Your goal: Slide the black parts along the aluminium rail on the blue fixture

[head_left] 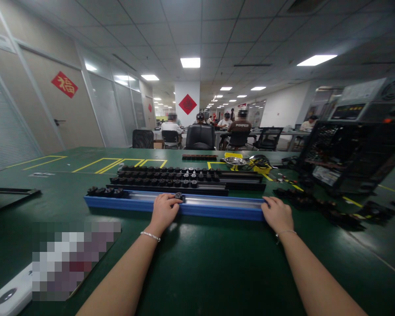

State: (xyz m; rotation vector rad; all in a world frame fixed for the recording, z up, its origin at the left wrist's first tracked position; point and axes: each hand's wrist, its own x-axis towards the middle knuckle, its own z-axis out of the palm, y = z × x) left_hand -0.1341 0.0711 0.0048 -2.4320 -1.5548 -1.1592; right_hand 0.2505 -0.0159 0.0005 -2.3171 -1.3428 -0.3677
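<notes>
A long blue track [224,211] with a silvery channel along its top lies across the green table in front of me. At its left end sit several small black socket-like modules [105,192]. My left hand [166,208] has its fingers closed on one more black module [178,197], which rests in the channel left of the middle. My right hand [278,213] grips the track's right end, its fingertips over the edge. Just behind, black tracks [167,188] lie parallel, holding rows of similar dark modules; the underside of my left fingers is hidden.
A loose pile of black parts [316,204] lies to the right, before an open computer case [339,153]. At the back stand a metal bowl [236,161] and yellow trays. A pixelated white object [9,294] is at near left. People sit at far desks.
</notes>
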